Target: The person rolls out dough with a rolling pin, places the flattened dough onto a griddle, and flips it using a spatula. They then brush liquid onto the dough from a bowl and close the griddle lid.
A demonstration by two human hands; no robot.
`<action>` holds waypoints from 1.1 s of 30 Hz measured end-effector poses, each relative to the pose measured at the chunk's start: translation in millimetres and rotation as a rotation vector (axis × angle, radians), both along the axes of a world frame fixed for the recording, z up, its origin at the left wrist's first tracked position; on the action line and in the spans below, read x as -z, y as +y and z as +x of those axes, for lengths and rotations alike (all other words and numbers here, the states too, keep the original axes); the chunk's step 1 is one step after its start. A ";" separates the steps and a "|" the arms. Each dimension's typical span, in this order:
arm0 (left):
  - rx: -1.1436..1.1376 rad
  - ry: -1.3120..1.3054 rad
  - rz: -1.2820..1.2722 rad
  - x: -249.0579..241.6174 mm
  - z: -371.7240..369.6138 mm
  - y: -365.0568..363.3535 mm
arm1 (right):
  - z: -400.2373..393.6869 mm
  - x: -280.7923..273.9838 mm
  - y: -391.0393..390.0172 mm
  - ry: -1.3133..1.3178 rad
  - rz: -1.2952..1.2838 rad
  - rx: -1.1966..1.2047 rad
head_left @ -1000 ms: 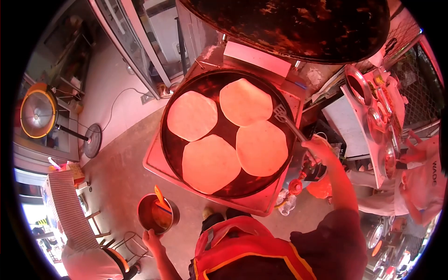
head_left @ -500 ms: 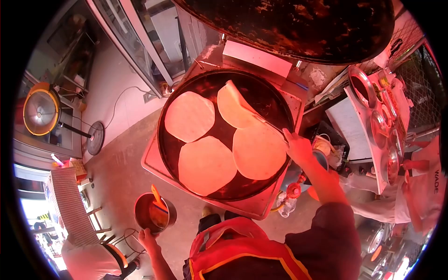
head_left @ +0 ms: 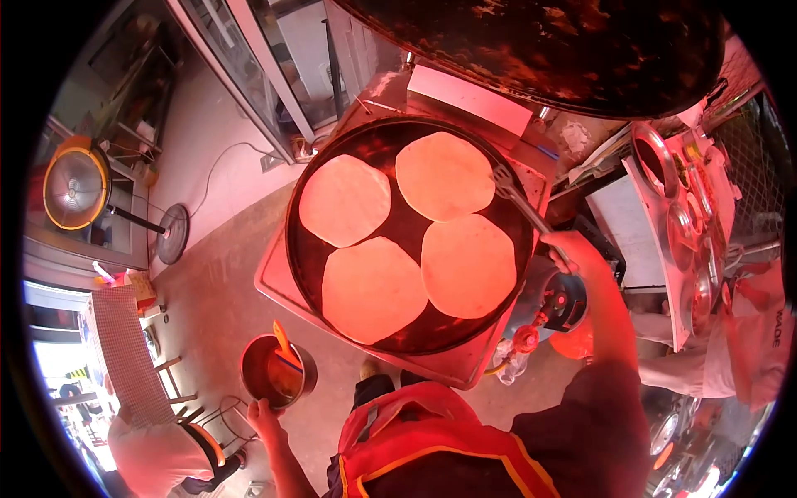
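Four-sided in layout, several pale round flatbreads lie flat on a big round griddle (head_left: 378,137): one at the upper left (head_left: 344,201), another flatbread at the upper right (head_left: 445,176), a lower-left flatbread (head_left: 374,290) and a lower-right flatbread (head_left: 468,266). My right hand (head_left: 571,251) grips the handle of a slotted metal spatula (head_left: 519,199), its head at the upper-right flatbread's right edge. Below the griddle, my left hand (head_left: 264,417) holds a dark pot (head_left: 308,378) by its near side. An orange-handled utensil (head_left: 281,336) leans in the pot, over reddish-brown contents.
The griddle's large round lid (head_left: 564,50) is raised behind it. A gas regulator (head_left: 525,339) sits low at the right. Trays and bowls stand on a side table (head_left: 652,241), near a person in light clothing (head_left: 722,357). A floor fan (head_left: 75,189) stands left; another person (head_left: 158,448) is lower left.
The upper-right flatbread, folded over on the spatula before, now lies flat. My right hand and the spatula have drawn back right, off the flatbread. My left hand still holds the pot.
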State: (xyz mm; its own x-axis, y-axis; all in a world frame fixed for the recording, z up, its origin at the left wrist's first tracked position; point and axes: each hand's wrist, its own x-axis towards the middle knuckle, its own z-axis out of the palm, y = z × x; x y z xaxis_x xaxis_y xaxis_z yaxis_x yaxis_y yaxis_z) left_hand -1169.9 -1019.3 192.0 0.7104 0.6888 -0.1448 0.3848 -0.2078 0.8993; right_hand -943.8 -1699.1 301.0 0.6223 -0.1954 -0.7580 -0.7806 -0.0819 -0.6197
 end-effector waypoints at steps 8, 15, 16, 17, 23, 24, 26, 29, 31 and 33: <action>-0.050 0.031 -0.109 -38.9 25.6 -36.1 | -23.6 24.3 3.3 0.014 0.179 0.051; 0.019 0.002 -0.071 -39.9 20.4 -30.1 | 7.9 50.1 11.3 -0.136 0.092 0.024; 0.063 -0.032 -0.004 -27.3 16.9 -23.9 | 0.9 40.8 8.6 -0.109 0.066 -0.007; 0.046 -0.029 -0.016 -27.5 12.9 -20.5 | -9.2 26.1 9.5 -0.084 0.039 -0.046; -0.136 0.027 -0.205 -38.5 11.8 -22.3 | -47.7 -17.9 84.6 -0.074 0.091 -0.269; -0.147 0.014 -0.206 -37.9 12.9 -22.9 | -42.3 8.3 97.4 -0.068 0.147 -0.339; -0.139 0.030 -0.182 -39.6 8.1 -21.2 | -19.8 36.3 132.2 -0.033 0.168 -0.346; -0.169 0.041 -0.191 -39.3 -5.5 -16.3 | 21.9 60.6 182.8 -0.077 0.305 -0.333; -0.187 0.043 -0.197 -39.3 -13.6 -15.6 | 47.0 80.9 215.9 -0.145 0.343 -0.292; -0.189 0.041 -0.181 -41.6 -20.5 -14.4 | 68.7 98.5 239.2 -0.205 0.359 -0.244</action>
